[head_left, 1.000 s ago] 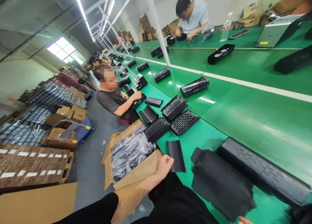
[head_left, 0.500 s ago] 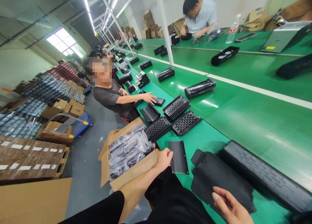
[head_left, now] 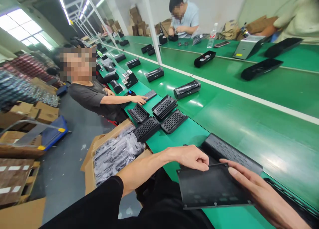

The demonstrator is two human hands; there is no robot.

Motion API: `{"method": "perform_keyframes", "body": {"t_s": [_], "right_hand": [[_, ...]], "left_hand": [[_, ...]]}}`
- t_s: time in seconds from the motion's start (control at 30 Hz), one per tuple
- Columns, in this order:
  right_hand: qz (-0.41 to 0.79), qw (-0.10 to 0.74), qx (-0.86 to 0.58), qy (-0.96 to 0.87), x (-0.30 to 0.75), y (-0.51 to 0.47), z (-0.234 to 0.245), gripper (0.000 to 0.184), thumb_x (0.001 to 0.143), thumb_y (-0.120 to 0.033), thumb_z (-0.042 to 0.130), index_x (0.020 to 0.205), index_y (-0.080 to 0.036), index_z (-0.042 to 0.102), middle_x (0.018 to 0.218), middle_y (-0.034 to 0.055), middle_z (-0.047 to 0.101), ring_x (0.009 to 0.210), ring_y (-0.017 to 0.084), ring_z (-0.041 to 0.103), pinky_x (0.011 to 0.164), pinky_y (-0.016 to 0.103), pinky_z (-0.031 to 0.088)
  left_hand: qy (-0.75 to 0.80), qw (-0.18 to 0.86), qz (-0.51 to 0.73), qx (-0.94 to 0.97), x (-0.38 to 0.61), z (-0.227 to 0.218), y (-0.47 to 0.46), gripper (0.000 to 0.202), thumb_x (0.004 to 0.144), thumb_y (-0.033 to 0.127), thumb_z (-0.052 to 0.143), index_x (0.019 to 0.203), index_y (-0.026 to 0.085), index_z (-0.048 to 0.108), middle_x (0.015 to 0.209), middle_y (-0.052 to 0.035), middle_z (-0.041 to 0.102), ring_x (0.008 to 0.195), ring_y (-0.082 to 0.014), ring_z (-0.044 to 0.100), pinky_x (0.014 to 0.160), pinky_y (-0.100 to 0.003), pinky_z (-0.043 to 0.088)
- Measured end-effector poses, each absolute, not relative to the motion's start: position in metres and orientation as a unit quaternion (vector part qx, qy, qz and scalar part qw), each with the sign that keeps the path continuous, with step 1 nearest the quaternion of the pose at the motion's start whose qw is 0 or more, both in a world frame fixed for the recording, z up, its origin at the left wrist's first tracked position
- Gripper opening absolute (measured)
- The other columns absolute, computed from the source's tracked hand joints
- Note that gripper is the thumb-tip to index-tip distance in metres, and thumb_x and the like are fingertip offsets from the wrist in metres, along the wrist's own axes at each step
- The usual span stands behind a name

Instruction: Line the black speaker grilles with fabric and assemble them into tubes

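A black rectangular panel (head_left: 211, 187) with small tabs along its edges is tilted above the green bench, in front of my body. My left hand (head_left: 191, 157) is closed at its upper edge, fingers curled down on it. At the right end, my right hand (head_left: 245, 177) grips the panel with thumb and fingers along the corner. Just beyond lies a long black cover with slots (head_left: 233, 152). Dark sheets (head_left: 210, 160) show partly behind my left hand, mostly hidden by the panel. Several black slotted covers (head_left: 163, 107) are stacked farther left on the bench.
An open carton (head_left: 91, 166) of plastic-wrapped parts stands left of the bench. A co-worker's hand (head_left: 139, 99) touches a dark part there. Black housings (head_left: 186, 89) lie along the green belt (head_left: 239, 112). Another slotted part (head_left: 289, 195) lies beyond my right forearm.
My left hand has carried the panel rightward, over the dark sheets. My right hand has come up from the sheets onto the panel. The view has turned right.
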State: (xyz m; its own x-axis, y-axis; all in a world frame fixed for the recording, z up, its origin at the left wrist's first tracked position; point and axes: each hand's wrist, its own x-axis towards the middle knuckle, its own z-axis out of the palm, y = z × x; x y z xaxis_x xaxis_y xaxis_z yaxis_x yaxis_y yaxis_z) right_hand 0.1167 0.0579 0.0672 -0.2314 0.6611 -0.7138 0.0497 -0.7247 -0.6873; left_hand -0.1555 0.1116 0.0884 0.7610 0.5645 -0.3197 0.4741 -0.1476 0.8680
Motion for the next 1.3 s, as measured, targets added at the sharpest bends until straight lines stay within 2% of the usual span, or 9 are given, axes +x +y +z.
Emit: {"method": "perform_keyframes", "body": {"t_s": [0.13, 0.23, 0.33, 0.53, 0.73, 0.9, 1.0, 1.17, 1.3], "right_hand": [[0.750, 0.260, -0.586, -0.163, 0.128, 0.030, 0.073, 0.088, 0.069, -0.055, 0.089, 0.145, -0.023, 0.060, 0.117, 0.0116, 0.076, 0.084, 0.028, 0.074, 0.065, 0.032, 0.059], [0.697, 0.309, -0.642, -0.081, 0.133, 0.008, 0.071, 0.095, 0.064, -0.056, 0.091, 0.146, -0.023, 0.058, 0.111, 0.0105, 0.078, 0.089, 0.033, 0.075, 0.065, 0.035, 0.061], [0.625, 0.343, -0.701, -0.021, 0.137, -0.008, 0.064, 0.098, 0.060, -0.061, 0.090, 0.145, -0.026, 0.058, 0.124, 0.0090, 0.075, 0.109, 0.033, 0.072, 0.070, 0.032, 0.062], [0.569, 0.306, -0.761, -0.063, 0.138, -0.027, 0.054, 0.091, 0.066, -0.075, 0.080, 0.147, -0.040, 0.055, 0.152, 0.0019, 0.057, 0.144, 0.036, 0.047, 0.071, 0.036, 0.062], [0.547, 0.260, -0.782, -0.147, 0.148, -0.040, 0.044, 0.099, 0.073, -0.080, 0.070, 0.157, -0.037, 0.043, 0.150, 0.0114, 0.058, 0.123, 0.044, 0.064, 0.074, 0.050, 0.064], [0.555, 0.282, -0.774, -0.116, 0.153, -0.042, 0.042, 0.105, 0.071, -0.074, 0.076, 0.161, -0.040, 0.034, 0.157, 0.0061, 0.050, 0.113, 0.040, 0.070, 0.060, 0.036, 0.061], [0.566, 0.291, -0.766, -0.091, 0.151, -0.041, 0.046, 0.106, 0.071, -0.073, 0.077, 0.161, -0.042, 0.031, 0.163, 0.0025, 0.042, 0.112, 0.038, 0.070, 0.054, 0.031, 0.057], [0.563, 0.298, -0.767, -0.074, 0.146, -0.038, 0.050, 0.106, 0.066, -0.075, 0.081, 0.158, -0.045, 0.036, 0.164, -0.0029, 0.041, 0.112, 0.035, 0.070, 0.043, 0.021, 0.043], [0.580, 0.296, -0.757, -0.062, 0.145, -0.036, 0.053, 0.107, 0.065, -0.080, 0.078, 0.157, -0.047, 0.036, 0.161, -0.0016, 0.046, 0.110, 0.035, 0.071, 0.051, 0.025, 0.052]], "left_hand": [[0.329, 0.658, 0.034, 0.677, -0.140, 0.088, 0.121, 0.031, 0.092, 0.051, 0.065, 0.093, 0.021, 0.074, 0.081, 0.0012, 0.068, 0.071, -0.0123, 0.060, 0.062, -0.021, 0.043], [0.378, 0.764, 0.107, 0.511, -0.145, 0.073, 0.110, 0.057, 0.092, 0.071, 0.055, 0.101, 0.018, 0.073, 0.084, -0.0033, 0.068, 0.066, -0.0118, 0.059, 0.057, -0.021, 0.043], [0.379, 0.831, 0.203, 0.353, -0.152, 0.057, 0.088, 0.075, 0.085, 0.084, 0.053, 0.117, 0.017, 0.069, 0.087, -0.0064, 0.069, 0.061, -0.0133, 0.063, 0.051, -0.021, 0.044], [0.360, 0.839, 0.262, 0.311, -0.146, 0.055, 0.057, 0.064, 0.081, 0.053, 0.081, 0.133, 0.021, 0.061, 0.084, -0.0031, 0.068, 0.056, -0.0143, 0.066, 0.052, -0.022, 0.050], [0.392, 0.799, 0.263, 0.373, -0.139, 0.060, 0.063, 0.051, 0.087, 0.046, 0.075, 0.129, 0.017, 0.066, 0.079, -0.0023, 0.066, 0.060, -0.0120, 0.062, 0.057, -0.020, 0.047], [0.384, 0.776, 0.262, 0.427, -0.135, 0.070, 0.067, 0.046, 0.090, 0.045, 0.071, 0.126, 0.016, 0.069, 0.086, -0.0038, 0.064, 0.071, -0.0122, 0.059, 0.065, -0.021, 0.048], [0.382, 0.767, 0.254, 0.449, -0.135, 0.075, 0.068, 0.047, 0.093, 0.045, 0.067, 0.129, 0.015, 0.068, 0.078, -0.0007, 0.058, 0.064, -0.0099, 0.052, 0.061, -0.019, 0.044], [0.388, 0.756, 0.246, 0.466, -0.135, 0.080, 0.068, 0.051, 0.095, 0.047, 0.064, 0.134, 0.015, 0.065, 0.071, 0.0026, 0.050, 0.060, -0.0091, 0.045, 0.058, -0.019, 0.038], [0.393, 0.745, 0.239, 0.483, -0.136, 0.084, 0.068, 0.050, 0.097, 0.047, 0.060, 0.136, 0.016, 0.064, 0.064, 0.0059, 0.038, 0.057, -0.0089, 0.036, 0.055, -0.021, 0.031]]}}
